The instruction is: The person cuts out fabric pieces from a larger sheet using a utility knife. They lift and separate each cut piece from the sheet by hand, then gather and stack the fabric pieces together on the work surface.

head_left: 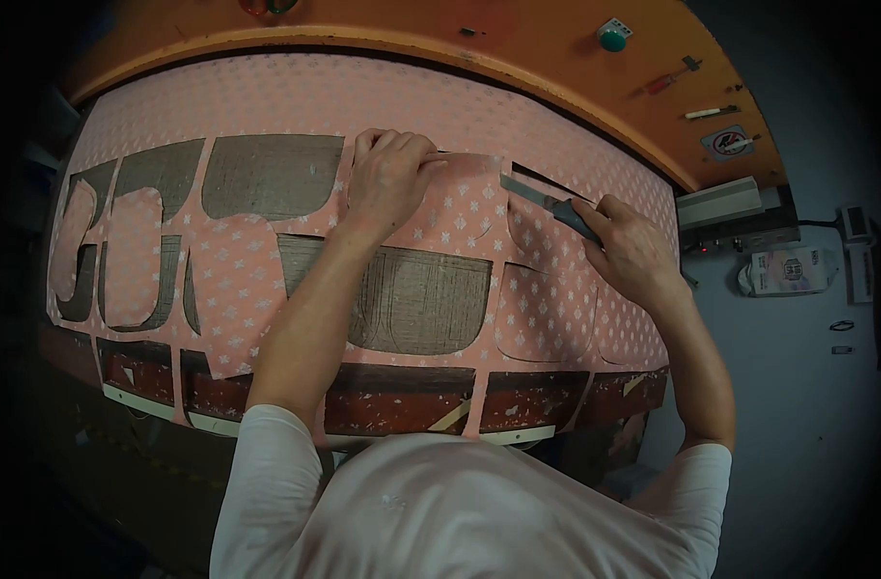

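Observation:
A pink sheet with white flower shapes (296, 96) covers the work board, with several rounded openings cut through it. My left hand (392, 179) has its fingers closed on the edge of a pink panel (455, 198) near the sheet's middle. In my right hand (629, 241) is a knife with a dark handle (578, 220); its wide blade (530, 194) lies at a slit right of that panel. Loose cut pieces lie on the left: a rounded one (135, 246) and a larger one (238, 289). Grey board (421, 299) shows through the openings.
An orange ledge (556, 48) runs along the far side, bearing a green button (612, 37), a red screwdriver (662, 82) and a white pen (713, 113). On the right are a white package (788, 272) and a power strip (858, 251).

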Demonstrator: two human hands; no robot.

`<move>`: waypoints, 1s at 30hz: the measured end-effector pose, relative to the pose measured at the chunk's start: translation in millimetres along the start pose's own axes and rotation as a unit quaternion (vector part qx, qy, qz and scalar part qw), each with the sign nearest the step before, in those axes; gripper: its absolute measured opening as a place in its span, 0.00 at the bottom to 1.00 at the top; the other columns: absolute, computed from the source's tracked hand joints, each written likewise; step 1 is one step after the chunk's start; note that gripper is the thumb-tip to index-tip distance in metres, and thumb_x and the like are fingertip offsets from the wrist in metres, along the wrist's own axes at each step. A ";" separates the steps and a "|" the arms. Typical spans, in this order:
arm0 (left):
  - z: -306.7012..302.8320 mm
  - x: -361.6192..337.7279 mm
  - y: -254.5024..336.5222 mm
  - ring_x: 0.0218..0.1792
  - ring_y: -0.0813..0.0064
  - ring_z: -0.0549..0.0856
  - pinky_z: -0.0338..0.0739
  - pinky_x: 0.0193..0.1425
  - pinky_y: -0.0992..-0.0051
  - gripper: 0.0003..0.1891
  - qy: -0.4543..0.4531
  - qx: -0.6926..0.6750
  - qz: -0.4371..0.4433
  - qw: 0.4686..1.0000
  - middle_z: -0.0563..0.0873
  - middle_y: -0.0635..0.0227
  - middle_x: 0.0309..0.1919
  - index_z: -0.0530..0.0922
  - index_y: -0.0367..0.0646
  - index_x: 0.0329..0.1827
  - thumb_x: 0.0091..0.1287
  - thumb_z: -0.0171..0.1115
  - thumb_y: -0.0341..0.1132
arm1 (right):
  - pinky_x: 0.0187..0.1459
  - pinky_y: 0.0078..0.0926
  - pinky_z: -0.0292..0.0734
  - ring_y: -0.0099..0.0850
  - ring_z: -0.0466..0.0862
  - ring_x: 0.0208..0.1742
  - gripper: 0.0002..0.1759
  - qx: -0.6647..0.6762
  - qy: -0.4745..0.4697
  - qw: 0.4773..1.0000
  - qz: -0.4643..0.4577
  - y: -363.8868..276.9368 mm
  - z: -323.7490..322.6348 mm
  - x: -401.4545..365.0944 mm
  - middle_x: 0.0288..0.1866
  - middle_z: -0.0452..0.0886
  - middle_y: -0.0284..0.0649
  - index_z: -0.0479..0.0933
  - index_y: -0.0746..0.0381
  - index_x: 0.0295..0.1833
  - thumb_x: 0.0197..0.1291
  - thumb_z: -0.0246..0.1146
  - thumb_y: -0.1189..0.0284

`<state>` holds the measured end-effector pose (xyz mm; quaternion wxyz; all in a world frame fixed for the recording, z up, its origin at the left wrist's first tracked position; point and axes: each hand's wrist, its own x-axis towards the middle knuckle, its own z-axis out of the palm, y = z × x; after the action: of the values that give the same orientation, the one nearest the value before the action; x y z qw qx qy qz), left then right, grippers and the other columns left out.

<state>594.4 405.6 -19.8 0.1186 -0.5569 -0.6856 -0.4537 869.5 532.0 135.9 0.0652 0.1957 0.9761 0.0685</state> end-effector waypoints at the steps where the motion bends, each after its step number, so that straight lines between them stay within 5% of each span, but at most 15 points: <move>1: -0.5 0.1 0.6 0.42 0.66 0.84 0.68 0.63 0.62 0.08 0.000 -0.001 0.001 1.000 0.87 0.68 0.34 0.83 0.44 0.36 0.64 0.73 0.36 | 0.49 0.44 0.80 0.48 0.83 0.45 0.30 -0.005 -0.002 1.000 0.000 -0.4 0.0 1.1 0.43 0.77 0.47 0.75 0.62 0.68 0.57 0.64 0.74; 20: -0.8 0.1 1.8 0.42 0.65 0.85 0.70 0.61 0.61 0.08 0.020 0.002 0.016 1.000 0.86 0.69 0.33 0.82 0.45 0.35 0.60 0.74 0.35 | 0.48 0.43 0.79 0.43 0.85 0.44 0.09 -0.184 -0.011 0.979 -0.084 3.2 -44.3 92.7 0.37 0.82 0.42 0.85 0.57 0.45 0.62 0.61 0.73; 26: -3.2 2.6 1.8 0.39 0.66 0.84 0.69 0.61 0.62 0.08 0.025 -0.011 0.016 0.999 0.85 0.70 0.32 0.82 0.44 0.36 0.61 0.74 0.35 | 0.52 0.42 0.76 0.42 0.86 0.46 0.11 -0.251 -0.055 0.963 -0.084 16.0 -51.8 125.1 0.38 0.84 0.42 0.86 0.55 0.47 0.62 0.61 0.72; 30: -1.1 2.0 -2.7 0.40 0.67 0.83 0.68 0.61 0.62 0.09 0.025 -0.011 0.021 0.999 0.86 0.70 0.33 0.81 0.46 0.35 0.62 0.74 0.37 | 0.52 0.44 0.77 0.44 0.86 0.48 0.11 -0.170 -0.078 0.981 -0.049 28.8 -37.9 124.5 0.41 0.85 0.44 0.86 0.59 0.47 0.64 0.61 0.68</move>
<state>591.0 406.1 -19.2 0.1390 -0.5609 -0.6654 -0.4726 760.5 602.9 165.2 0.1772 0.1381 0.9504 0.2150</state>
